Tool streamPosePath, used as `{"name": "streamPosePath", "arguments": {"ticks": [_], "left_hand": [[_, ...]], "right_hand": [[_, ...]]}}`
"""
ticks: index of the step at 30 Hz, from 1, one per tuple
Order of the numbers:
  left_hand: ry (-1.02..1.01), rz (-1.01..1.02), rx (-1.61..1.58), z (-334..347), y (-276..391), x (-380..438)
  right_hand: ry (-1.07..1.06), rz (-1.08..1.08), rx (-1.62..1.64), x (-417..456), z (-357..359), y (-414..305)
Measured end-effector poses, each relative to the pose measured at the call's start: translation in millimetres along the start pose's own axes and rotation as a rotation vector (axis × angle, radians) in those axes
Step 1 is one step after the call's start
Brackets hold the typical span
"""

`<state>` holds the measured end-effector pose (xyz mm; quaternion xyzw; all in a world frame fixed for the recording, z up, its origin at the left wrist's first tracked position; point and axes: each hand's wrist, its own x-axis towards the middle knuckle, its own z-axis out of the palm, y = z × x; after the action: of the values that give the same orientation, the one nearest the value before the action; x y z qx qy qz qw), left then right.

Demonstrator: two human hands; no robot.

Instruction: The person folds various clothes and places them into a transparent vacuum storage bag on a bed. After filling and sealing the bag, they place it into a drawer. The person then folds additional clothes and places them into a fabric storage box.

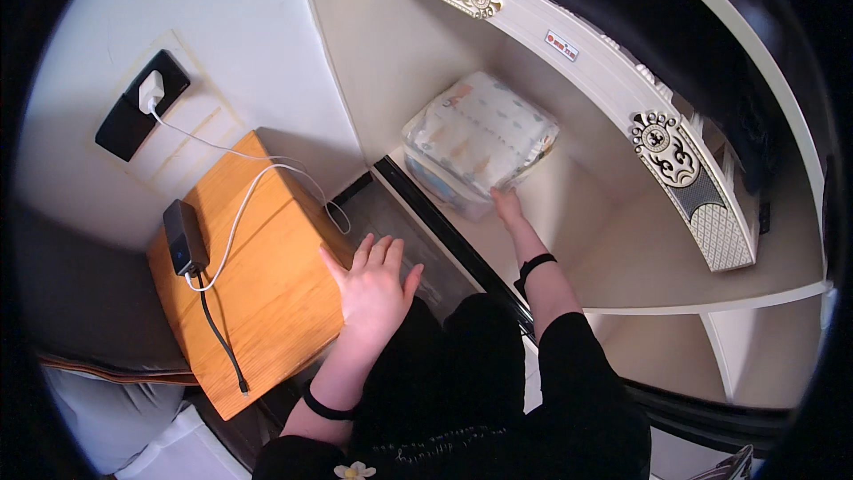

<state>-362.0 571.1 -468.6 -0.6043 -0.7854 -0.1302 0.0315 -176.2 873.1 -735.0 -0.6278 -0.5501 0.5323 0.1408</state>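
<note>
A plastic-wrapped soft package (480, 127) with a pale printed pattern lies on the floor of a cream cabinet compartment. At its near right corner is my right hand (508, 205), gripping the wrapping's edge; some of its fingers are hidden. My left hand (375, 283) is spread, palm down and holding nothing, beside the right edge of a wooden bedside table (280, 287). Whether it rests on the wood I cannot tell. Both wrists carry a black band.
On the table are a black power adapter (185, 237), a white cable (241, 213) and a short black cable (220, 333). A charger (152, 90) sits in the wall socket. A black rail (446, 240) edges the cabinet floor. An ornate drawer front (586, 60) overhangs the compartment.
</note>
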Motion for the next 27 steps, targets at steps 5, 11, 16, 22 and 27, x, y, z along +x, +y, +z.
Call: {"name": "streamPosePath", "arguments": {"ticks": [5, 11, 16, 22, 27], "left_hand": [[-0.011, 0.008, -0.008, -2, 1, 2], [-0.029, -0.035, -0.073, -8, 2, 4], [-0.016, -0.038, -0.109, -18, 8, 8], [-0.150, -0.042, -0.164, -25, 10, 12], [-0.443, -0.144, -0.323, -25, -3, 0]], "right_hand": [[0.159, -0.239, -0.150, -48, -12, -12], [0.161, -0.463, -0.280, -121, -37, -33], [0.131, -0.280, -0.265, -197, -39, 3], [0.147, -0.110, -0.087, -280, -50, 18], [0.169, -0.046, -0.045, -348, -71, -25]]}}
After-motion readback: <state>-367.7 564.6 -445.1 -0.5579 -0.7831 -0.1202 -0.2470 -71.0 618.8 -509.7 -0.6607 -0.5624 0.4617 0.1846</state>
